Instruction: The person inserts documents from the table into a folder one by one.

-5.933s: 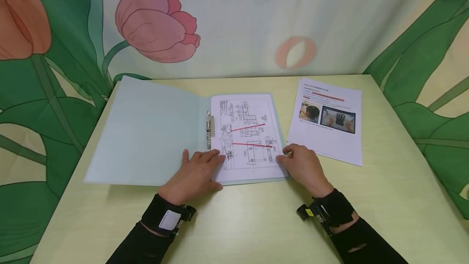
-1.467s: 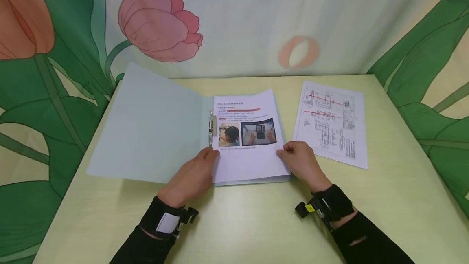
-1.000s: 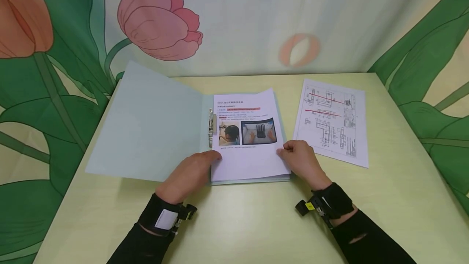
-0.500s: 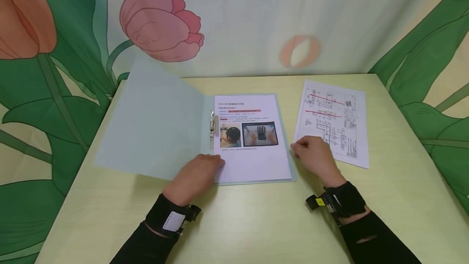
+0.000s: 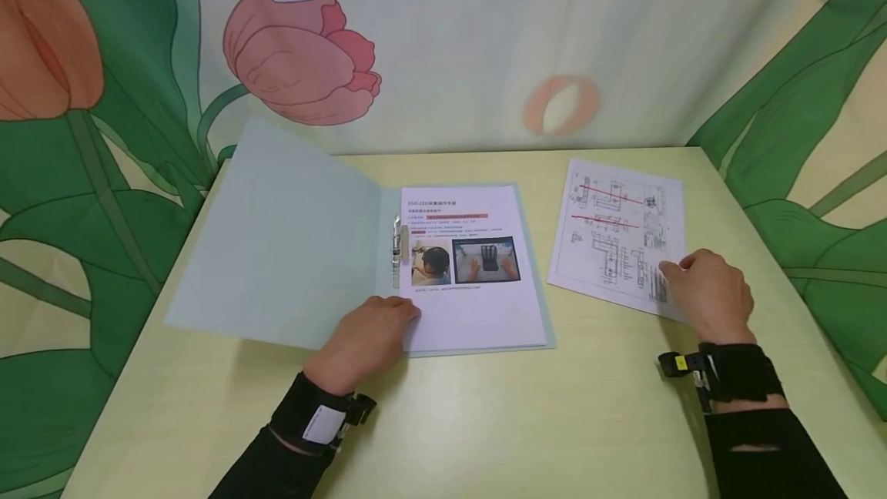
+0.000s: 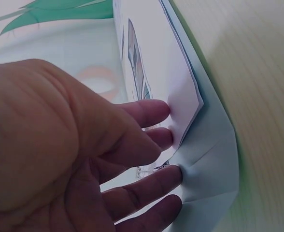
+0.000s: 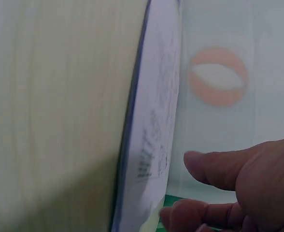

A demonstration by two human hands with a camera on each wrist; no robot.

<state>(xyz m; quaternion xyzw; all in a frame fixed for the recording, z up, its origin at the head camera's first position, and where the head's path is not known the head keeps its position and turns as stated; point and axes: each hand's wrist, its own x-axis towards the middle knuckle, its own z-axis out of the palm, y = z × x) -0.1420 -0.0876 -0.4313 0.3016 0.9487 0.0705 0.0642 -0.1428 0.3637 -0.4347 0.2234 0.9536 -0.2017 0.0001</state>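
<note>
My left hand (image 5: 366,339) rests at the lower left corner of the printed page (image 5: 474,316) lying in the opened pale blue folder (image 5: 277,252). In the left wrist view its fingers (image 6: 147,186) touch the page corner and the folder's lower edge. A metal clip (image 5: 396,249) runs along the folder's spine. On the right lies a stack of paper with a line drawing (image 5: 610,233) marked by two red lines on top. My right hand (image 5: 714,295) hovers at its lower right corner, thumb (image 7: 214,166) and fingers apart with nothing between them.
Everything lies on a light wooden table (image 5: 513,430). The folder's cover stands partly raised to the left. A curtain (image 5: 457,52) with printed flowers and leaves hangs behind the table's far edge.
The line drawing was in the folder and the photo page on the right; now they are the other way round. My right hand has left the folder page and moved right to the drawing.
</note>
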